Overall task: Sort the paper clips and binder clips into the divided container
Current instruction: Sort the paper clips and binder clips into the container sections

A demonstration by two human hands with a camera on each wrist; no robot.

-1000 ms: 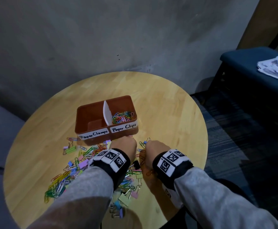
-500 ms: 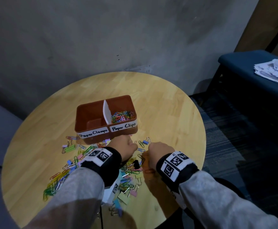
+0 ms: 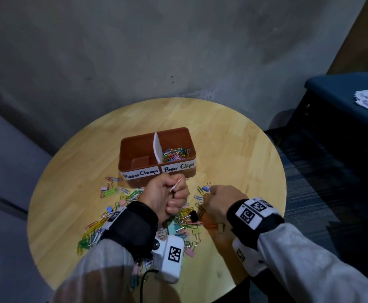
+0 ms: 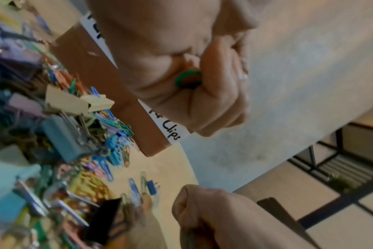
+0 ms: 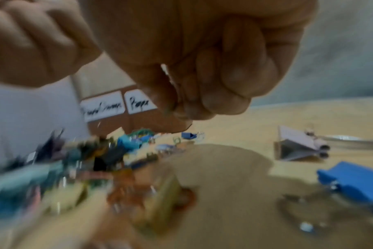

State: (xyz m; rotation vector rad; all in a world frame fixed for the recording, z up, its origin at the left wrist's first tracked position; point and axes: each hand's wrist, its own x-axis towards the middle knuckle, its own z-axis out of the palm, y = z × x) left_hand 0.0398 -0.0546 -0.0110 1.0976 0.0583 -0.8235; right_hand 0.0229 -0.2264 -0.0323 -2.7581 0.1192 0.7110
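Observation:
A brown divided container (image 3: 139, 149) stands mid-table, labelled "Paper Clamps" on the left and "Paper Clips" on the right. Coloured paper clips (image 3: 176, 154) lie in the right compartment; the left shows only its brown floor. My left hand (image 3: 167, 197) is a raised fist just in front of the container and grips paper clips: a pale one sticks out on top, and a green paper clip (image 4: 187, 79) shows inside the fist. My right hand (image 3: 220, 197) is curled low over the mixed pile (image 3: 185, 221), with green wire under its fingers in the left wrist view.
The round wooden table (image 3: 233, 149) carries loose paper clips and binder clips in front of the container, among them a black binder clip (image 3: 193, 216) and a blue one (image 3: 206, 189). A blue bench (image 3: 336, 101) with papers stands at the right. A grey wall lies behind.
My left hand has lifted off the pile and turned thumb-side up, with clips in its fist. The right hand has stayed low at the pile's right side.

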